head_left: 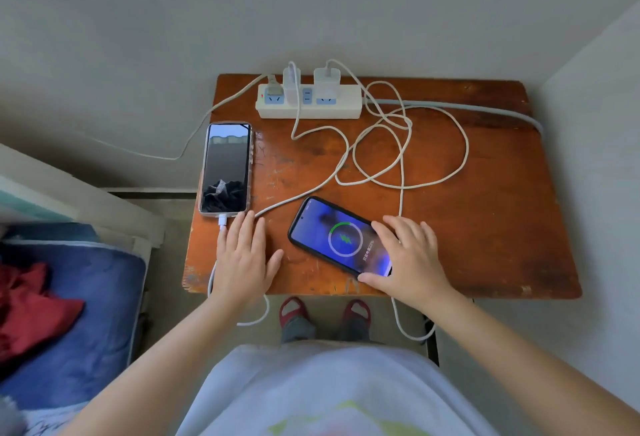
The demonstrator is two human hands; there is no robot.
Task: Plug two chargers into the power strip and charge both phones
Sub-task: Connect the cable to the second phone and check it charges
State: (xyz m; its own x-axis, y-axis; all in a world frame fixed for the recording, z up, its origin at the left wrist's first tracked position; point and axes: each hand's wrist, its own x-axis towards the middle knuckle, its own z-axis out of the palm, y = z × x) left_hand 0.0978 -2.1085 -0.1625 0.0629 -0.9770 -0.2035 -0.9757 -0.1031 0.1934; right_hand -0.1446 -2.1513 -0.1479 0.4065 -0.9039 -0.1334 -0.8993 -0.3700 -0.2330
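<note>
On table (485, 227) — hands flat: left hand (242, 259) empty, right hand (408, 255) touching lit phone (332, 238).

Worn wooden table (485, 227); blue bedding (69, 331) (red cloth (31, 307) atop).

Worn brown wooden table (485, 227), bearing white power strip (311, 110) at back edge, dark-screened phone (227, 168) at left, lit charging phone (332, 238) near front, looped white cables (408, 144) between.
</note>
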